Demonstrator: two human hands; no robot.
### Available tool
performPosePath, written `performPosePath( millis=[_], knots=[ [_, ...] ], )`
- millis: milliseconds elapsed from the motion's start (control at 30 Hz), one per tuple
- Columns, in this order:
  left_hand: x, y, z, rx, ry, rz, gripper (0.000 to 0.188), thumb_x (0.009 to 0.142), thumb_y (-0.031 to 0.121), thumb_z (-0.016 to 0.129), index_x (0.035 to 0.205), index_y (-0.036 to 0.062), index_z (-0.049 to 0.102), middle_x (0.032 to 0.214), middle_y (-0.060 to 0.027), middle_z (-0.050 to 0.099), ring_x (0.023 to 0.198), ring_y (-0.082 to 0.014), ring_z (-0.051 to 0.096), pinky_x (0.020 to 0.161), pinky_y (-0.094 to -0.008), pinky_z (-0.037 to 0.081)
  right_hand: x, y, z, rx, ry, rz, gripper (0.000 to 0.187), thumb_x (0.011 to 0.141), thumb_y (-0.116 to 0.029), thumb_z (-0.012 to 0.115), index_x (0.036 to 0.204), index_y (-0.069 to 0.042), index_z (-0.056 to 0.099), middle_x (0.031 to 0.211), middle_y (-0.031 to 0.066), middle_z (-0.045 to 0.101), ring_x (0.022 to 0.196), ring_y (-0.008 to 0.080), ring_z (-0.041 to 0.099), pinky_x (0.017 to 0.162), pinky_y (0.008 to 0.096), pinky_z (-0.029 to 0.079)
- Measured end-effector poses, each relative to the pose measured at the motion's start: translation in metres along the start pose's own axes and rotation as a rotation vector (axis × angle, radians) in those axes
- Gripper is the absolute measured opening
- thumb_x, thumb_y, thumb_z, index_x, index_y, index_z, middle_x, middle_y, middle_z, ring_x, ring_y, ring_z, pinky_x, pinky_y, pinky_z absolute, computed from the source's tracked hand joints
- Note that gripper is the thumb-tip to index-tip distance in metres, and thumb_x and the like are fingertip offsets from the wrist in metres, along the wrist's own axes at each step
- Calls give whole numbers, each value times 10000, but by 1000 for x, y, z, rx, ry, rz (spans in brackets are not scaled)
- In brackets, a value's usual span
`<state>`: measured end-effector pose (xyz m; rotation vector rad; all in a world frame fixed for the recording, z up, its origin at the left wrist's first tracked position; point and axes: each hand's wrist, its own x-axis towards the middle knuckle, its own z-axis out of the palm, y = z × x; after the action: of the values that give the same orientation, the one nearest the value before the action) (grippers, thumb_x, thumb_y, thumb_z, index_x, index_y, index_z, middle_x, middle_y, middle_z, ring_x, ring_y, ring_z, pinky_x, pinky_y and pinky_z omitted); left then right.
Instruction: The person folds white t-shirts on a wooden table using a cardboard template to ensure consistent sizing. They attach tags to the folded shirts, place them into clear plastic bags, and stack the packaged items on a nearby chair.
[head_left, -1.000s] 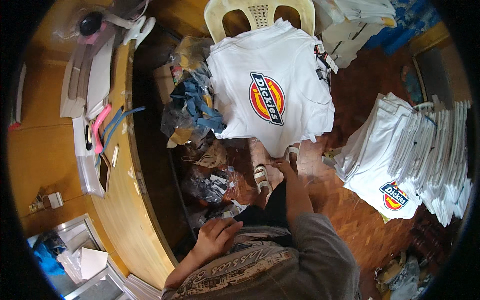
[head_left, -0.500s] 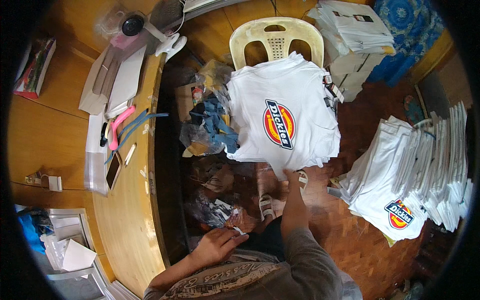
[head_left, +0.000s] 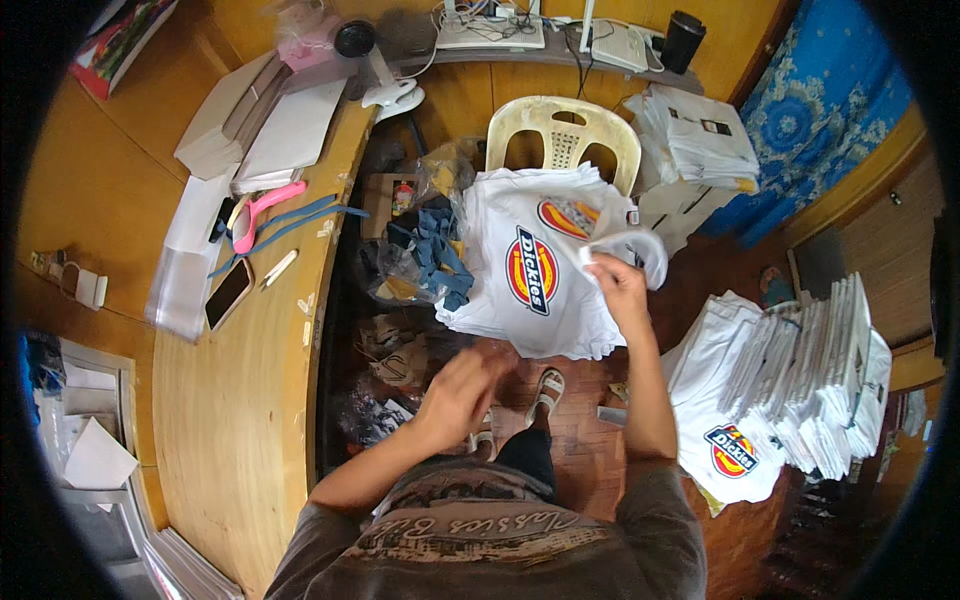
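Observation:
A stack of white T-shirts [head_left: 480, 290] with a red, yellow and dark-blue printed emblem lies on a cream plastic chair [head_left: 508, 120]. My right hand [head_left: 625, 292] is closed on the edge of the top T-shirt [head_left: 640, 250], at the right of the stack. That edge is lifted and folded back, and a second emblem shows partly beyond it. My left hand [head_left: 465, 395] hovers in front of the stack, nearer to me and apart from the shirts. Its fingers are smeared by motion, so whether it holds anything is unclear.
A wooden table [head_left: 235, 410] on the left bears a phone [head_left: 230, 294], a pink-handled tool [head_left: 262, 212] and blue strips. Blue cloth scraps [head_left: 440, 255] lie left of the chair. At right stands a pile of folded, bagged shirts [head_left: 800, 380]; another white stack [head_left: 700, 135] stands behind.
My right hand has moved up from the near hem to the stack's right side, where it now lifts a shirt edge. My left hand has risen toward the stack. The view has shifted.

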<state>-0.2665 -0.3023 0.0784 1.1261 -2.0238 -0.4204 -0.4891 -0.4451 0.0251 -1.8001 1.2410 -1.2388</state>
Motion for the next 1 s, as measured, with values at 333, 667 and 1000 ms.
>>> performPosePath(
  millis=[333,667,1000],
  knots=[
    [12,30,10,-483,491,37,223,618,39,716,728,11,525,761,-120,608,656,-224,607,562,-284,471,-60,-209,-29,-519,-384,-507,179,696,-153,630,869,-112,606,583,36,570,460,183,545,424,283,411],
    [-40,29,24,-452,445,59,257,617,79,752,700,25,514,696,-90,615,601,-128,598,517,-224,450,-110,-212,-11,-535,-337,-341,166,677,-112,640,839,-86,621,697,71,626,515,202,583,451,277,445],
    [-58,-7,-30,-752,-613,75,303,721,238,662,797,-44,580,800,-159,545,724,-263,545,615,-343,407,-105,-188,-59,-331,-685,-79,256,621,-267,704,778,-80,629,671,95,608,566,224,584,504,296,432]
  ],
)
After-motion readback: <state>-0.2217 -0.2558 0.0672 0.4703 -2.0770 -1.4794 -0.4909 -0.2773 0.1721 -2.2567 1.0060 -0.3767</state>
